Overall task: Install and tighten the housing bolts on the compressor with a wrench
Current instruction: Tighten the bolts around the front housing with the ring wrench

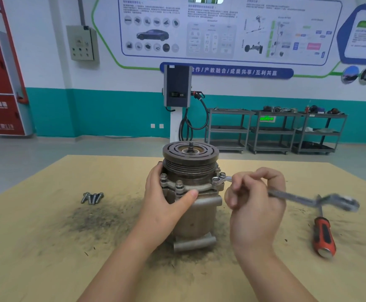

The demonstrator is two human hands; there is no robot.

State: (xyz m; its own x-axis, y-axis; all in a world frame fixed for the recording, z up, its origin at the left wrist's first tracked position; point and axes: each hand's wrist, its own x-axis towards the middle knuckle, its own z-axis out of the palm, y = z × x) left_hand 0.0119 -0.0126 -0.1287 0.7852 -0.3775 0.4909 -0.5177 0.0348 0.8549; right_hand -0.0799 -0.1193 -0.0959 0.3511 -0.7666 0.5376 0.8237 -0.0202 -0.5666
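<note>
The compressor (196, 221) stands upright on the table (47, 247), pulley (190, 152) on top. My left hand (166, 199) grips its housing from the left, thumb across the front below the flange. My right hand (256, 197) grips a steel wrench (291, 196) whose ring end sits on a bolt (215, 181) at the flange's right side. The wrench's far end is blurred. Two other bolts (179, 183) stand in the flange at front left. Several loose bolts (92, 197) lie together on the table to the left.
A screwdriver (323, 236) with a red and black handle lies on the table at right, under the wrench's far end. Dark grit covers the table around the compressor. Grey shelf carts (275, 131) and a charging post (177, 88) stand by the far wall.
</note>
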